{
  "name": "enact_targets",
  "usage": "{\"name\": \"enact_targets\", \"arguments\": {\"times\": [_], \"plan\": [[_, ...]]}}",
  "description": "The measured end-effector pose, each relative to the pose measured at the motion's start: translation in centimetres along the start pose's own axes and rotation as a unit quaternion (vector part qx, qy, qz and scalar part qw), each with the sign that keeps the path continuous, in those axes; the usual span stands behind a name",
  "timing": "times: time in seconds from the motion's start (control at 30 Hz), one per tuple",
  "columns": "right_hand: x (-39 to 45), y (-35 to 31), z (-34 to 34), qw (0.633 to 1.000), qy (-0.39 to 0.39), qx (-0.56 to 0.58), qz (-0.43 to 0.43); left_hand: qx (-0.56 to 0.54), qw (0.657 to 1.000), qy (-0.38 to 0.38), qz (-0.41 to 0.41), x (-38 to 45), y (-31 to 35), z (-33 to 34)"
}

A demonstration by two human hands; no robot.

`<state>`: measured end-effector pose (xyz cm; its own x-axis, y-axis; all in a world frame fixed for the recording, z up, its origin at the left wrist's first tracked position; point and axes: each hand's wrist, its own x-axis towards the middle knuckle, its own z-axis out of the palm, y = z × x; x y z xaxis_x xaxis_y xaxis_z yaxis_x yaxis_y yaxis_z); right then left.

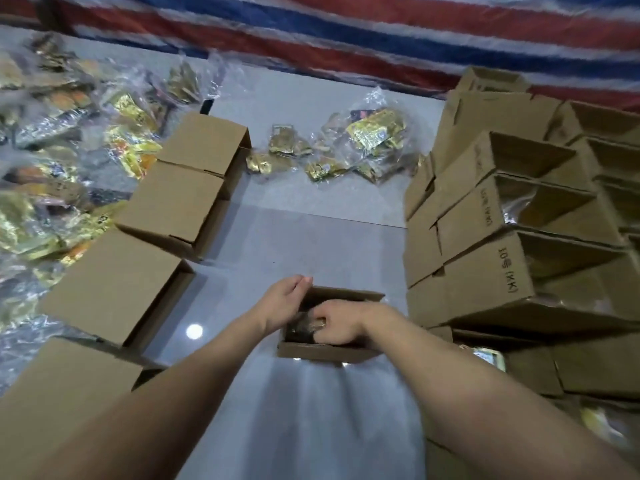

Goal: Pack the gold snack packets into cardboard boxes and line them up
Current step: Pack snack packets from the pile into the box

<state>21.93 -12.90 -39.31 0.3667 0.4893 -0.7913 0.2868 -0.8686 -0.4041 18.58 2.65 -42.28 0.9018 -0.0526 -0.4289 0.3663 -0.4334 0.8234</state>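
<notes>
Reaching down from a head-worn view, two bare forearms meet at a small open box on a pale glossy floor. The right hand is inside it, fingers curled round a dark, gold-tinted packet, though blur makes the exact grip hard to read. The left hand lies released, fingers straight against the box's left wall, steadying it. Loose gold packets in clear film lie well ahead; a larger heap spreads far left. A row of closed boxes runs along the left, and open stacked boxes stand at right. The packets look light, crinkly and slippery, likely holding crushable contents, so a gentle pinch at a sealed edge suits. The thin cardboard should flex; hold it by its walls.
</notes>
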Motion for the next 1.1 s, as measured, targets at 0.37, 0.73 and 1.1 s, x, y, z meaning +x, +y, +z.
{"name": "enact_targets", "arguments": {"times": [0.37,0.73,1.1], "plan": [[3.8,-0.3,3.3,0.99,0.019,-0.139,0.011,-0.003,0.999,0.033,0.038,0.3,-1.7,0.9],[3.6,-0.9,4.1,0.938,-0.078,-0.316,0.117,0.025,0.998,0.042,0.044,-0.5,-1.2,1.6],[0.3,-0.2,3.6,0.926,0.002,-0.349,0.144,0.013,0.997,0.072,0.038,-0.8,-1.5,1.7]]}}
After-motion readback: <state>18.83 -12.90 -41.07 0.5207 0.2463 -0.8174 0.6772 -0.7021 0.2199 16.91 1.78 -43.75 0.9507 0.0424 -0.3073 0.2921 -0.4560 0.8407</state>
